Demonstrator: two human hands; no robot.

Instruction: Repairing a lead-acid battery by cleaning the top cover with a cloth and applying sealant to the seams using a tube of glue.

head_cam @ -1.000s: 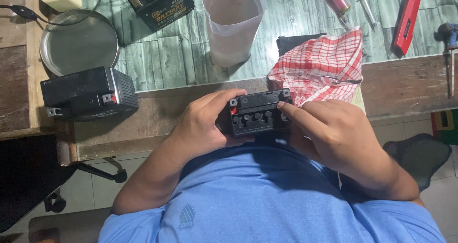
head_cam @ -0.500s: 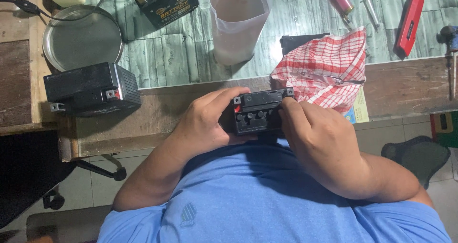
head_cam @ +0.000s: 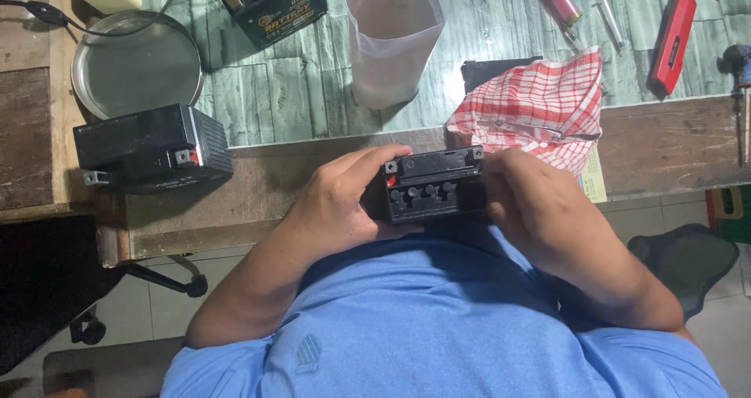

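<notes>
Both hands clasp the small black battery (head_cam: 432, 185) at the near bench edge, left hand (head_cam: 342, 202) and right hand (head_cam: 530, 202) each gripping a side, apparently working its top caps, so next needs steady, level handling.

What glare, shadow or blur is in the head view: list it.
Head view: sharp overall, with no motion blur on the hands, left and right, gripping the small battery; bright glare on the tiled top beside the plastic jug; soft sheen on the metal pan; the floor at lower left lies dark.
</notes>
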